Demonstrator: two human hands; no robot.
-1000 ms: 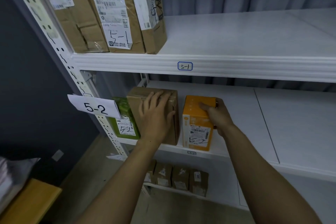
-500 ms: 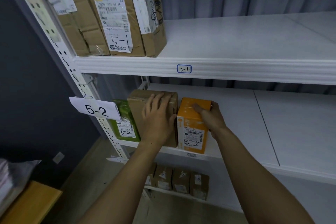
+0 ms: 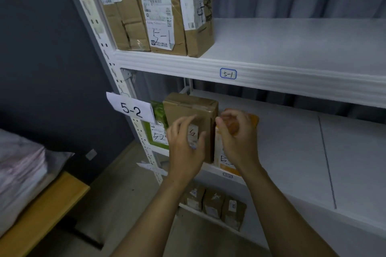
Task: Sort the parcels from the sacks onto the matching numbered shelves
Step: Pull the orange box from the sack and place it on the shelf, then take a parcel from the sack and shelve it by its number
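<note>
The light is dim and cool. The upper shelf [image 3: 292, 44], up and right of the 5-2 tag [image 3: 131, 109], is brightest and grainy; the wall [image 3: 41, 58] left of the tag is near black. The left hand [image 3: 183, 142] and right hand [image 3: 238, 137], just right of the tag, are smeared by motion. Shelf edges above the tag bow.

On the 5-2 shelf [image 3: 282, 142] the middle parcel [image 3: 188, 108] stands between the left parcel [image 3: 159, 135] and right parcel [image 3: 224, 160].

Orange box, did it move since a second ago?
Yes. The orange box slid left along the 5-2 shelf, closing its gap to the brown box.
</note>
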